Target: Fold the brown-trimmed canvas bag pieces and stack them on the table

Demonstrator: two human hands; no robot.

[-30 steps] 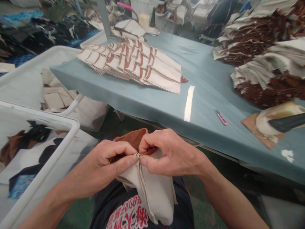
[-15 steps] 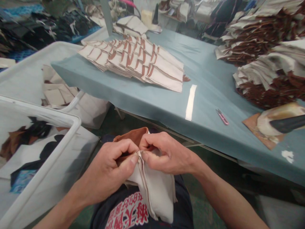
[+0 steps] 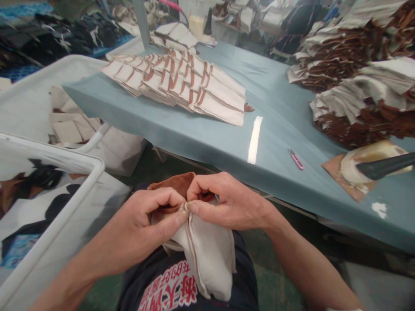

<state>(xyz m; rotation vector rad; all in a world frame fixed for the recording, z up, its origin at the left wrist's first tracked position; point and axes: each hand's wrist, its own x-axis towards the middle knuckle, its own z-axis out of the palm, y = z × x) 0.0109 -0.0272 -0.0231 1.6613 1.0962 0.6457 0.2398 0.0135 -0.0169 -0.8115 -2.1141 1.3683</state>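
Note:
A stitched off-white fabric piece [image 3: 212,255] with brown lining hangs over my lap, on dark cloth with red and white lettering. My left hand [image 3: 155,224] pinches its upper seam between thumb and forefinger. Right beside it, my right hand [image 3: 220,203] grips the same seam, the two thumbs almost touching. Brown material [image 3: 177,183] shows behind my fingers. Whatever lies directly under the fingertips is hidden.
Ahead is a blue-green table [image 3: 214,147] bearing overlapping off-white pieces [image 3: 181,82], a pale strip [image 3: 255,140], pink thread snips [image 3: 296,159], a glue-stained pot with a dark handle [image 3: 356,168] and brown-and-white stacks [image 3: 363,108]. White bins [image 3: 97,166] stand at left.
Both hands keep their pinch on the fabric piece, and its seam sits slightly straighter between the thumbs. The whole view has shifted a little, moving the table's items leftward.

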